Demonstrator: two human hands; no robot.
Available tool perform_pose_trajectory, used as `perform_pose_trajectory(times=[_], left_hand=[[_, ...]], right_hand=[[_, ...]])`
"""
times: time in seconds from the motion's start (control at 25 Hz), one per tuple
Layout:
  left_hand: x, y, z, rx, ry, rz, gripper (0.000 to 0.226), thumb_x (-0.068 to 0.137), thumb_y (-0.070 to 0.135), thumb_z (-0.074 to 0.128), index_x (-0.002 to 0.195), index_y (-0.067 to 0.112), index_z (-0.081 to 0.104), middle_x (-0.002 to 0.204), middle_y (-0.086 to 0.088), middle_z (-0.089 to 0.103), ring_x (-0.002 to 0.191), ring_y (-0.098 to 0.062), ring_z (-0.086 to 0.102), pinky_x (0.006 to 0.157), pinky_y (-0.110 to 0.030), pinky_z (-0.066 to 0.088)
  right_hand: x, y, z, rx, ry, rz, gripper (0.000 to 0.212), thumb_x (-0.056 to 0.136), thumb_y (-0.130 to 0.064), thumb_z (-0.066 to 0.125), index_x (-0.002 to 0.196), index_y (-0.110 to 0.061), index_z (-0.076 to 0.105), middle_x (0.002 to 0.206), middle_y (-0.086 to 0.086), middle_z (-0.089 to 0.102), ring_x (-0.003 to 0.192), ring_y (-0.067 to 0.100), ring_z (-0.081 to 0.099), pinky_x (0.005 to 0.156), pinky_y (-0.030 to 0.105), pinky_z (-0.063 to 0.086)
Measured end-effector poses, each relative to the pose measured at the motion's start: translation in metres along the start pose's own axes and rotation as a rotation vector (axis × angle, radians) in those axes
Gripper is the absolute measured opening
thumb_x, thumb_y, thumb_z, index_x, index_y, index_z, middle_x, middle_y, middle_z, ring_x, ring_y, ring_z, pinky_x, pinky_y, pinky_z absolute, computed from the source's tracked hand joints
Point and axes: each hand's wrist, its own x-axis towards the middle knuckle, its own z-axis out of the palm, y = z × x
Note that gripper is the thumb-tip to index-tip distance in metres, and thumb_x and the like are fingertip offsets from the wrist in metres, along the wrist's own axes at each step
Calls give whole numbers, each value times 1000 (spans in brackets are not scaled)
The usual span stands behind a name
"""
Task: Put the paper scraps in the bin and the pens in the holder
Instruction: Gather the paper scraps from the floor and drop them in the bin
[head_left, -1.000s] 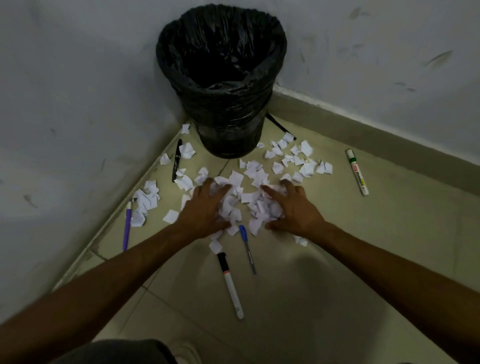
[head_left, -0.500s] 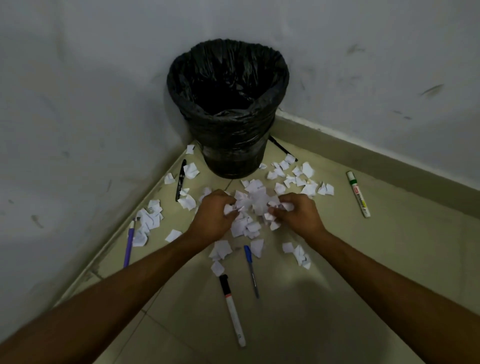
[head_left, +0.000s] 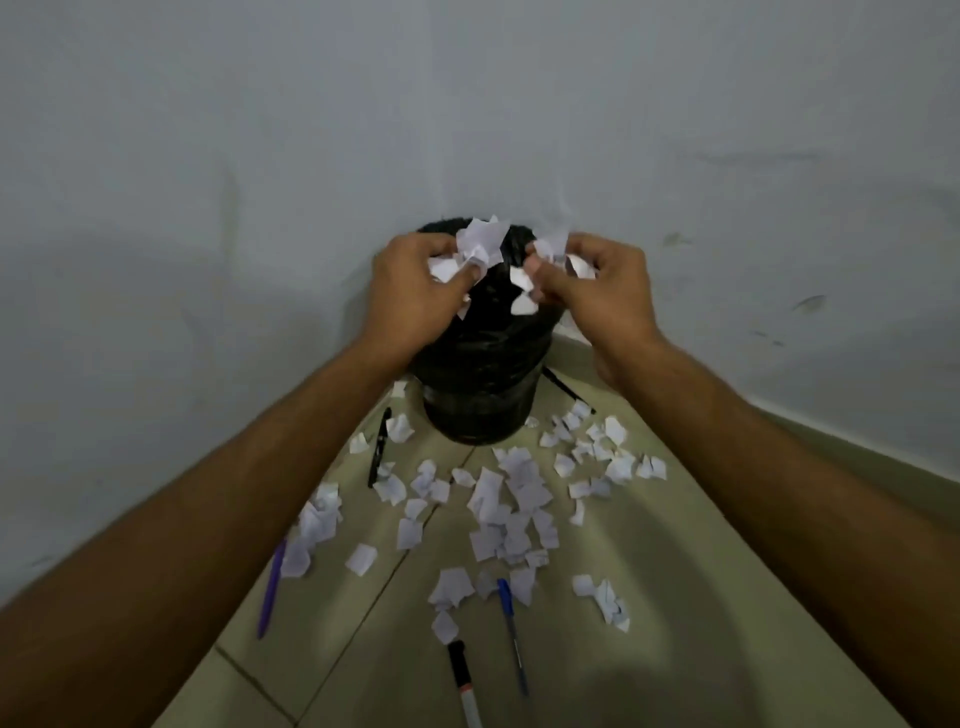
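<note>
Both hands are raised over the black-lined bin (head_left: 480, 384) in the corner. My left hand (head_left: 415, 291) grips a bunch of white paper scraps (head_left: 480, 244), and my right hand (head_left: 597, 286) grips more scraps (head_left: 550, 249); a few pieces (head_left: 522, 304) hang or fall between them over the bin's mouth. Several scraps (head_left: 511, 509) still lie on the floor in front of the bin. Pens on the floor: a purple pen (head_left: 270, 592) at left, a black pen (head_left: 379, 447) by the wall, a blue pen (head_left: 511, 634), a black-capped marker (head_left: 465, 686). No holder is in view.
The bin stands in a corner between two grey walls (head_left: 156, 260). A thin black pen (head_left: 563, 387) lies behind the bin at right, partly hidden by my right wrist. The floor is beige tile (head_left: 675, 597).
Both hands closed on handfuls of scraps on the floor and lifted them up over the bin. The floor pile is smaller. The view tilted upward.
</note>
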Motion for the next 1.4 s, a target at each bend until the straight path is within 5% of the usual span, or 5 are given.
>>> perform_pose_trajectory(times=[0.2,0.48,0.8,1.08,1.4], left_hand=[[39,-25,15,110,-143,-121,26,78,30,75,97,12,72,93,-6,73,86,-20,68,74,-29,54],[27,-21,3,115,-429,-163,66,79,6,68,140,18,47,131,-8,57,115,-25,59,95,-28,49],[-52,-41,-36,6,-58,4,27,84,16,64,111,16,66,103,-3,68,83,-11,65,78,-19,53],[-192,-225,-41,648,-684,-344,66,70,34,52,128,2,53,116,-22,61,110,-40,57,93,-39,47],[-251,-203,5,631,-706,-267,69,82,26,64,144,13,35,141,-17,36,124,-36,40,97,-41,40]], right_hand=[[63,9,33,-402,-22,-64,6,74,-9,75,79,-7,74,78,14,74,72,28,74,67,46,62],[49,2,34,-483,-406,259,59,90,11,51,145,-10,43,120,9,55,107,25,57,89,39,56],[-24,16,-13,-591,-138,-65,7,83,-10,72,89,-11,77,77,11,74,58,15,65,60,29,59],[-99,121,-44,-805,-506,174,13,88,-24,71,100,-23,76,93,-4,76,66,4,68,60,21,53],[-112,161,-33,-800,-551,254,20,87,-27,72,107,-25,73,100,-9,70,76,-6,61,56,6,39]])
